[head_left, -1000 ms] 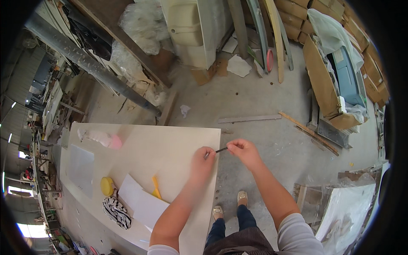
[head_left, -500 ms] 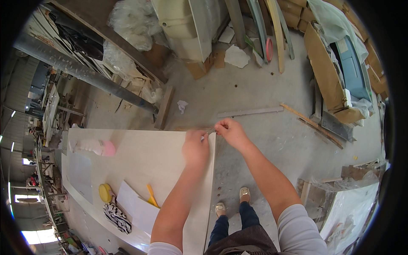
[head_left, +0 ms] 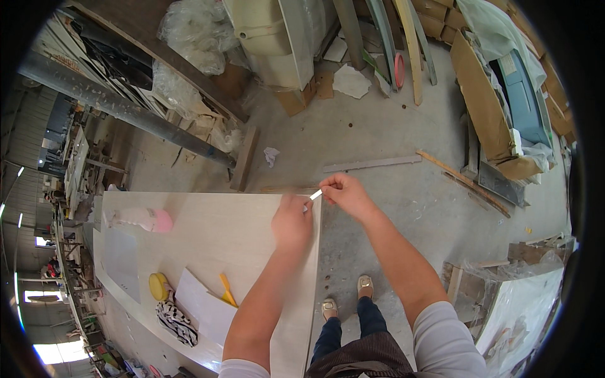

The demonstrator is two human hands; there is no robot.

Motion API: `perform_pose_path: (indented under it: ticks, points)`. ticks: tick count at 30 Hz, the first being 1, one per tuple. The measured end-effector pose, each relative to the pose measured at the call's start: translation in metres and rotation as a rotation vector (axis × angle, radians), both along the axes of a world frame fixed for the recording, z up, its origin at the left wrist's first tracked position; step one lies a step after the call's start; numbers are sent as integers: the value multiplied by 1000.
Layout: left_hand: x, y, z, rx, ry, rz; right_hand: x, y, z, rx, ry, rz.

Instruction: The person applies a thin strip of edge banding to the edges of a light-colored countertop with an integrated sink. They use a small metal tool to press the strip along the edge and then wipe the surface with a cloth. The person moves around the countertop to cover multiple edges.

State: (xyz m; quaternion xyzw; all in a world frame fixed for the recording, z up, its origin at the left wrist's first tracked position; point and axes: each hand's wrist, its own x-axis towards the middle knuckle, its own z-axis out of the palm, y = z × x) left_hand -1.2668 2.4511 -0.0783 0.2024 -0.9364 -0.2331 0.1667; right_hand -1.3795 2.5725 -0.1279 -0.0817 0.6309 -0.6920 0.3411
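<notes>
Above the far right corner of the pale board-like table [head_left: 208, 220], a small white strip [head_left: 316, 194] spans the gap between my two hands. My right hand [head_left: 345, 191] pinches its upper end between thumb and fingertips, just past the table edge. Over the table corner, my left hand [head_left: 292, 219] is curled with its fingers closed at the strip's lower end. That hand is partly smeared by motion, and its fingertips are mostly hidden. What the strip is made of cannot be made out.
On the table lie a pink-and-clear bottle [head_left: 161, 220], a yellow round tub [head_left: 158, 286], a striped cloth [head_left: 176, 322], white sheets [head_left: 205, 305] and a yellow scraper-like tool [head_left: 227, 290]. Wooden strips [head_left: 466, 183] lie on the floor. A wrapped crate [head_left: 517, 309] stands at right.
The strip between my hands has turned and now shows a brighter white face. My hands stay nearly in place, the right one shifted very slightly right.
</notes>
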Motion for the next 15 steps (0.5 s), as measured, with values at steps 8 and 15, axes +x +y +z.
perform_pose_path:
  ticks: [8,15]
  points:
    - [1,-3,-1,-1,1,-17,3,4,7,-27,-4,28]
    - [-4,-4,1,-27,-44,-8,-3,5,9,146,150,85]
